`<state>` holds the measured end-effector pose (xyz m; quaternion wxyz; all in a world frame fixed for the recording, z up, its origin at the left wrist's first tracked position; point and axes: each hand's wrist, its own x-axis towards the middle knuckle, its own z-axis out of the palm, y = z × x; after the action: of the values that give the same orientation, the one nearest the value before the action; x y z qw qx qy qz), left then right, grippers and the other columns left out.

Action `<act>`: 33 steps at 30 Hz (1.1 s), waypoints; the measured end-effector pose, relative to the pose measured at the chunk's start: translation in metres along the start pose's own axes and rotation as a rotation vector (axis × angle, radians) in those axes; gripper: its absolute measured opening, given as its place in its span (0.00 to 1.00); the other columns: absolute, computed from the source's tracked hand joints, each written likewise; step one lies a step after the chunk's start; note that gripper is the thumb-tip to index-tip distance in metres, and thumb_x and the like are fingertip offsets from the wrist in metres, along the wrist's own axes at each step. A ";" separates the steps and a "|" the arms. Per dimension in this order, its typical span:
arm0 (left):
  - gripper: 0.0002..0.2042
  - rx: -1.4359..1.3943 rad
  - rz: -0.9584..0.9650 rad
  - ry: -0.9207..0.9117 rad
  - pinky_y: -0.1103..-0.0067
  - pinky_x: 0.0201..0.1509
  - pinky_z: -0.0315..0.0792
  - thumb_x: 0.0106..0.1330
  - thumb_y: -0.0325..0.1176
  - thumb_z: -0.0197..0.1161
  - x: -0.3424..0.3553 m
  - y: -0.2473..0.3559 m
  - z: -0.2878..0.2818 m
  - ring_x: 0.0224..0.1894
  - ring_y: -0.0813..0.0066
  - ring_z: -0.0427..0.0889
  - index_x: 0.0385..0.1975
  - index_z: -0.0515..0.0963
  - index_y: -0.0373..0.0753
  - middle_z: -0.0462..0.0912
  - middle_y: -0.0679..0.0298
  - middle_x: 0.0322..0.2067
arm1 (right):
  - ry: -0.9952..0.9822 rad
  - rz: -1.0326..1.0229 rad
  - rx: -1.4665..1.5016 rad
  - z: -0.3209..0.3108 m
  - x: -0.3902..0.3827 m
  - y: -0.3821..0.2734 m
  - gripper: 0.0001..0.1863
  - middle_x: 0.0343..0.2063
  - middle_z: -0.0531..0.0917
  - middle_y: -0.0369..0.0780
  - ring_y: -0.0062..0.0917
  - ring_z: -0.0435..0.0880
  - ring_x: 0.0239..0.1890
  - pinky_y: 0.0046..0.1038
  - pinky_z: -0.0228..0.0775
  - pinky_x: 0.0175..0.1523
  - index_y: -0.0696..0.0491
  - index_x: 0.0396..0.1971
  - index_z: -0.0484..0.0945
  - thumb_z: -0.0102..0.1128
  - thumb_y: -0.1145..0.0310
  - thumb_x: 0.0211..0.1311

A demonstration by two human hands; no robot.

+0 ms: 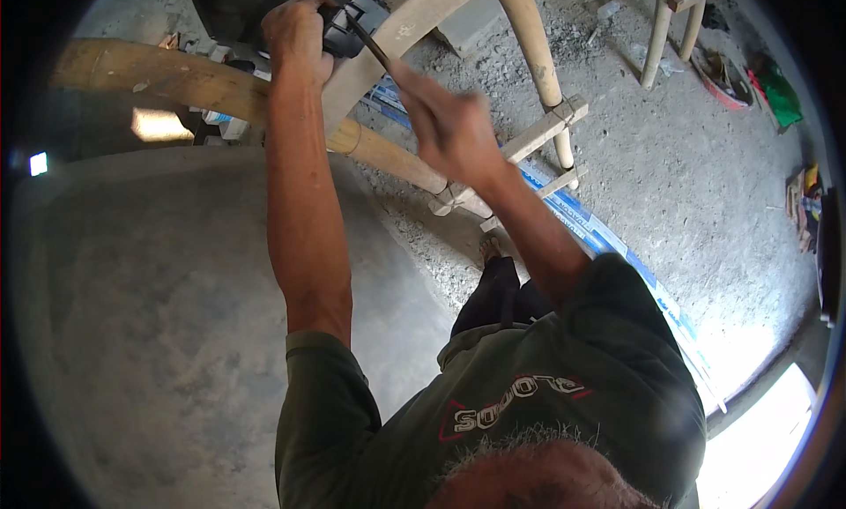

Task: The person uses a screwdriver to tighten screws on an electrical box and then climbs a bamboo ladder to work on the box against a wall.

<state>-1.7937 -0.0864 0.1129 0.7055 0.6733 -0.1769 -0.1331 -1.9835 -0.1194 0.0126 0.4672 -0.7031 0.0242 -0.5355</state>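
Observation:
My left hand (pixel 298 35) is closed on the edge of a black moulded plastic part (pixel 339 35) at the top of the head view, beside a pale wooden plank (pixel 407 20). In my right hand (pixel 454 130), the fingers are wrapped round a slim dark rod-like tool (pixel 368 44), its far end against the plastic part. The hand hides the tool's near end, and motion blurs the hand slightly. I cannot tell the tool's exact kind. Behind the part stands a larger dark panel (pixel 231 8), partly cut off by the picture's edge.
Thick bamboo poles (pixel 167 73) and a bamboo trestle leg (pixel 533 46) with wooden crosspieces (pixel 545 130) surround the work. Long blue-and-white wrapped strips (pixel 582 220) lie on the rubble-strewn floor. A smooth grey concrete surface (pixel 159 315) spreads at left; a green item (pixel 775 93) lies far right.

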 end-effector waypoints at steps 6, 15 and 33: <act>0.10 -0.024 0.012 -0.128 0.75 0.40 0.79 0.65 0.28 0.63 0.012 -0.005 0.000 0.35 0.68 0.84 0.42 0.81 0.29 0.84 0.58 0.37 | 0.000 0.021 -0.038 0.010 0.039 0.009 0.16 0.19 0.80 0.50 0.31 0.79 0.15 0.28 0.71 0.23 0.56 0.52 0.80 0.57 0.77 0.64; 0.09 -0.035 0.044 -0.094 0.75 0.40 0.79 0.63 0.27 0.64 0.012 -0.006 -0.008 0.35 0.69 0.84 0.38 0.82 0.27 0.84 0.58 0.35 | 0.028 0.068 0.068 -0.002 0.001 0.000 0.17 0.24 0.81 0.52 0.40 0.80 0.20 0.36 0.72 0.26 0.57 0.51 0.79 0.57 0.77 0.61; 0.12 -0.118 -0.056 -0.207 0.70 0.48 0.81 0.67 0.27 0.59 0.028 -0.007 -0.011 0.39 0.58 0.86 0.43 0.77 0.24 0.84 0.47 0.41 | -0.046 0.065 0.004 -0.027 -0.024 0.005 0.21 0.13 0.76 0.44 0.33 0.78 0.13 0.32 0.69 0.21 0.57 0.54 0.78 0.57 0.83 0.60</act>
<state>-1.7637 -0.0889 0.1071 0.7178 0.6181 -0.2215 -0.2316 -2.0128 -0.1263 -0.0084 0.4861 -0.7132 0.0350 -0.5038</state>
